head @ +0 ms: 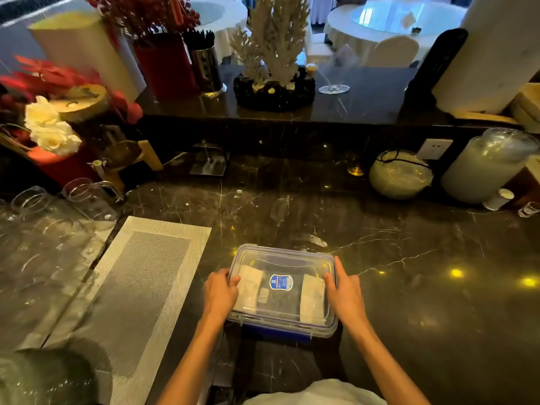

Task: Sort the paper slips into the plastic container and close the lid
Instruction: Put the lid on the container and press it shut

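Nearest to us, at the bottom edge, a patch of white garment (315, 394) shows, and from beside it our two bare forearms reach forward onto the dark marble counter (423, 287). Our left hand (219, 292) presses against the left short side of the clear plastic container (282, 324), fingers curled over the edge of the lid (280, 254) and gripping it. Our right hand (344, 290) lies along the right short side, fingers extended and laid flat on the lid's rim, thumb on top; it grips the box loosely rather than clenching. We hold the container between both hands, lid resting on top. A blue latch (276, 333) shows at the near side; whether it is snapped shut we cannot tell.

Through the lid we see paper slips (248, 290) stacked at the left end and a second stack at the right end. A blue and white label (281, 282) sits at the lid's centre; its writing is too small to read.

Left of the container lies a woven silver placemat (140, 276), and farther left clear glasses (38, 229). At the right stand two pale jars (485, 168), and a raised ledge behind carries a white coral ornament (274, 48), red flowers (43, 74) and a wine glass (334, 80). Beyond it stand round tables with white cloths (380, 27).
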{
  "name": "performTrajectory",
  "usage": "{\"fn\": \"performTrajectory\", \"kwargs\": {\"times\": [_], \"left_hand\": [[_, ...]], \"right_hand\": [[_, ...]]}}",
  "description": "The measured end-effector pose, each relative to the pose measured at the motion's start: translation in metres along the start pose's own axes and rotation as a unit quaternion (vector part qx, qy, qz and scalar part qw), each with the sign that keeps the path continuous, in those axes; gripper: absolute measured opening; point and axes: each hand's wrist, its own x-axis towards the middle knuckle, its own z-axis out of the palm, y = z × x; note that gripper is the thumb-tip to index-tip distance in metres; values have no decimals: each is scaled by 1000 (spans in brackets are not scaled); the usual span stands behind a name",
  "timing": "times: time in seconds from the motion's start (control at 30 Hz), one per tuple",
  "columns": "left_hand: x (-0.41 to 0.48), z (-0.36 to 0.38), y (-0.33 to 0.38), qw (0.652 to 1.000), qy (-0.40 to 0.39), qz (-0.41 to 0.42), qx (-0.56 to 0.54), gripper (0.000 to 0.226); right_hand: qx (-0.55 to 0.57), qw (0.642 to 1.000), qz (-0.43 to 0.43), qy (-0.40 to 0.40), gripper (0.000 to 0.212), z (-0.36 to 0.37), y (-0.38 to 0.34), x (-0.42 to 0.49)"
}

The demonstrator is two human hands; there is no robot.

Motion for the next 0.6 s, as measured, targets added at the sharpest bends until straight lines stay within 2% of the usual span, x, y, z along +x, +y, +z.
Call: {"fn": "performTrajectory", "kwargs": {"times": [0.23, 0.6], "left_hand": [[-2, 2, 1, 999, 25, 35, -10, 27], [2, 2, -10, 999, 17, 29, -15, 27]], "right_hand": [[-32, 999, 16, 23, 57, 3, 1, -1], [-128, 990, 2, 65, 59, 10, -3, -10]]}}
